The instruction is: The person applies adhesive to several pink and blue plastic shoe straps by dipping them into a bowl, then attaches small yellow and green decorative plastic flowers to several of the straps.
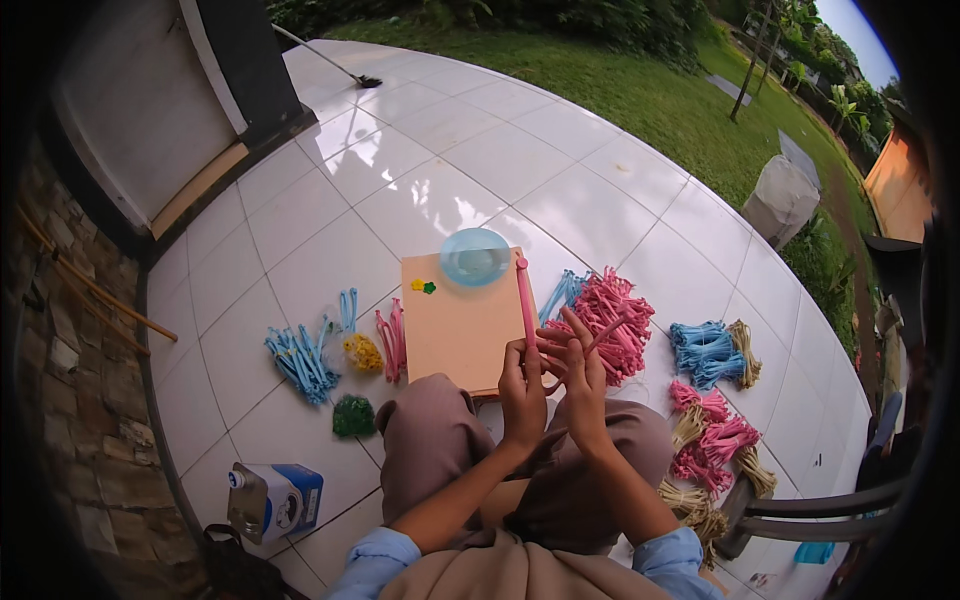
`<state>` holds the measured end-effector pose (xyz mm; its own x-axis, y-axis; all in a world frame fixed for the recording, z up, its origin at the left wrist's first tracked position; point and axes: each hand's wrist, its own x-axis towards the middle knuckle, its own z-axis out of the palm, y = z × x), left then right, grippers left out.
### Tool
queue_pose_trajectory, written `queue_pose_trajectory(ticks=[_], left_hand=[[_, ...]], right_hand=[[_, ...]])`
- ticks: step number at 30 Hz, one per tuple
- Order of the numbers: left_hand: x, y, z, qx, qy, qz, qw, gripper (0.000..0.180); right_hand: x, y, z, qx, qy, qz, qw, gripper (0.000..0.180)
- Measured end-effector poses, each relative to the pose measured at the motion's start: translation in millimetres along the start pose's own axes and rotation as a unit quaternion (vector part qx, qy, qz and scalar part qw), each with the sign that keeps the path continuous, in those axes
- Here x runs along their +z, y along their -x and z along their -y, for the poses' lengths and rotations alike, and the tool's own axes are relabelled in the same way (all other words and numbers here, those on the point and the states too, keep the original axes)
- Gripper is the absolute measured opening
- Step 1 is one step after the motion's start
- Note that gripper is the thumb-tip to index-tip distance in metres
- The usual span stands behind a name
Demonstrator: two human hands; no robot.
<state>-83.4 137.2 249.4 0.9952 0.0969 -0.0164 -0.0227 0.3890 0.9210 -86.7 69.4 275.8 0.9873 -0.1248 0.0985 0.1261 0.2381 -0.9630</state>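
Observation:
My left hand (523, 398) is closed around a long pink strip (527, 305) with a rounded knob at its upper end. The strip points away from me along the right edge of a tan board (460, 335). Close beside it, my right hand (583, 395) pinches a thin pink length that sticks out to the right; whether it belongs to the same strip I cannot tell. Some of its fingers are stretched out. On the board are a translucent blue bowl (475, 257), a yellow flower-shaped piece (417, 285) and a green one (429, 288).
A pink strip pile (612, 325) lies right of the board, with blue, pink and cream bundles (710, 355) beyond. On the left are blue strips (302, 365), a yellow-piece bag (362, 352), a green-piece bag (353, 416) and a can (275, 500). A chair (800, 515) stands lower right.

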Motion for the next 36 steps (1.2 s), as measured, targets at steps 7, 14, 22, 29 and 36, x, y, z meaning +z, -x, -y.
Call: queue_pose_trajectory(ticks=[7,14,22,29,36], left_hand=[[-8,-1,-3,0.107,-0.080,-0.002,0.991,0.016],[-11,-1,1,0.135,-0.115,0.001,0.984,0.016],[-48,-59,-74,0.000,0.028,0.081,0.996,0.015],[-83,-115,-71,-0.018,-0.276,0.236,0.932,0.010],[-107,-154,6,0.034,-0.406,0.256,0.877,0.015]], right_hand=[[-3,-3,-2,-0.003,-0.025,0.009,1.000,0.042],[3,8,-25,-0.090,0.216,0.006,0.972,0.034],[-35,-47,26,-0.046,0.035,0.048,0.997,0.027],[-80,-112,19,0.145,0.064,0.271,0.949,0.049],[-103,-161,-55,0.159,0.146,0.298,0.930,0.072]])
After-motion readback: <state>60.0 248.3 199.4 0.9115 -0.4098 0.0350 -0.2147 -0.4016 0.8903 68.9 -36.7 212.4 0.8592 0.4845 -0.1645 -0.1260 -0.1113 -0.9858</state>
